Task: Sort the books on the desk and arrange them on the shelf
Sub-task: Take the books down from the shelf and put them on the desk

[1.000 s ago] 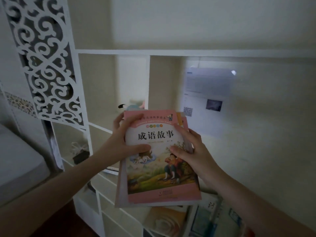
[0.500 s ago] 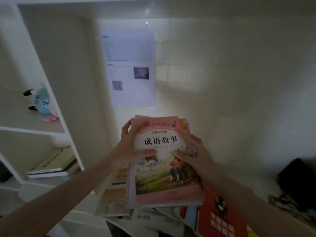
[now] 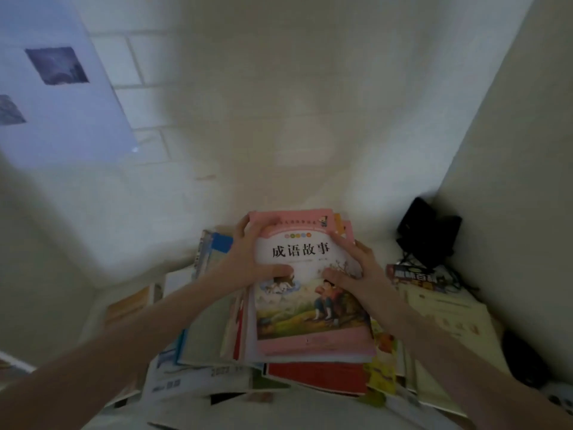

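A small stack of books topped by a pink storybook (image 3: 310,318) with black Chinese characters and a picture of a seated child is held between both hands. My left hand (image 3: 245,262) grips its upper left edge with the thumb across the cover. My right hand (image 3: 356,268) grips the upper right edge, thumb on the picture. The stack hovers low over a messy pile of books (image 3: 217,361) spread across the desk, including a red book (image 3: 316,375) directly beneath. The shelf is out of view.
A black device with cables (image 3: 428,231) sits in the back right corner. A yellowish workbook (image 3: 449,321) and a dark round object (image 3: 524,358) lie at right. A printed sheet (image 3: 62,97) hangs on the wall at upper left. Walls close in behind and at right.
The view swung right and down, away from the shelf toward the desk corner. Both hands kept hold of the pink-topped stack, which now hangs over the pile of books.
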Demonstrator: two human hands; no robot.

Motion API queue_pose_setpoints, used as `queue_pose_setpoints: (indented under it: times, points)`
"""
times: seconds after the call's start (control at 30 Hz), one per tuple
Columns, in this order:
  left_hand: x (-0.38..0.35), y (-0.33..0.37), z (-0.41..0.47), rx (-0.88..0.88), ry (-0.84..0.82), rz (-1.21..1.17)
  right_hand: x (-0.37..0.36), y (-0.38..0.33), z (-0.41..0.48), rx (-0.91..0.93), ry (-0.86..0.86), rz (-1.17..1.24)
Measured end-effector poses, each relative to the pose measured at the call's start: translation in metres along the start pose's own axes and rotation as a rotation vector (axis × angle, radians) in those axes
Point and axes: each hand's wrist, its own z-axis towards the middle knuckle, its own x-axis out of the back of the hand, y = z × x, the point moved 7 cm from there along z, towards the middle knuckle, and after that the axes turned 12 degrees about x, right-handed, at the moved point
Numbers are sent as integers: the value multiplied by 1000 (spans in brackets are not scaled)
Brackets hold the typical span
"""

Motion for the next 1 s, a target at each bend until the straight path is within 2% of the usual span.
queue_pose_setpoints:
  times: [0.17, 0.4, 0.67, 0.83, 1.0]
  points:
    - [-60, -7, 20, -13, -56, 74, 31, 44, -24, -95, 62, 30]
    - [-148, -36, 31, 94, -244, 55, 60, 114, -53, -213, 83, 34]
    - [-198, -49, 45, 237, -316, 162, 71, 166, -63, -301, 76, 24]
    - [-202, -49, 45, 202, -240, 468, 75, 185, -61, -384, -109, -332]
    - [-200, -48, 33, 184, -273, 460, 76, 187, -63, -420, -109, -362]
